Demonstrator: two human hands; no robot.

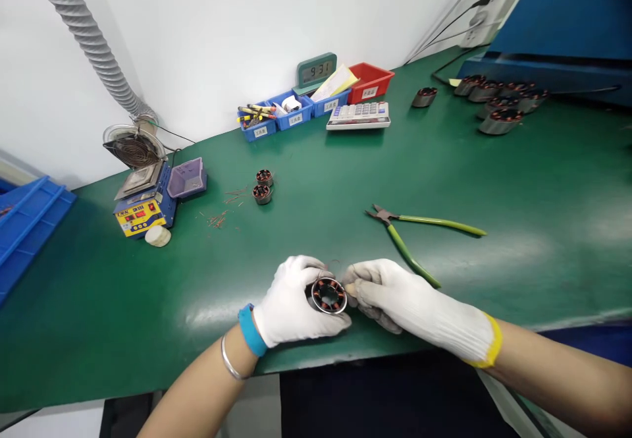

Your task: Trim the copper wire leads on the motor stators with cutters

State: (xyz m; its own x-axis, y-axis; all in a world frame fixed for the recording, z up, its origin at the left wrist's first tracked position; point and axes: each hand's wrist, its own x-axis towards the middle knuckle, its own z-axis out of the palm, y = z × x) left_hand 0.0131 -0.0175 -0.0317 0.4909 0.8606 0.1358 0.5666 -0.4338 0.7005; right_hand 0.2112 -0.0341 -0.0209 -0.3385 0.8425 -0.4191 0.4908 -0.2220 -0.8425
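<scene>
Within the left hand (291, 303), cupped snugly round it, sat the stator (329, 295), windings facing up; the right hand (395, 296) pinched shut at its rim (on a fine wire, perhaps). Green-handled cutters (409, 237) lay just beyond the right knuckles. Holding the stator still and pulling gently seemed wisest.

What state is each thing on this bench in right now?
stator, gripped in the left hand, windings facing the camera
right hand, fingertips at the stator's rim, grip unclear
cutters, lying flat on the mat, handles spread, untouched
clock, on, reads 9:31
yellow-and-blue device, top flap raised
two loose stators, standing on the mat
</scene>
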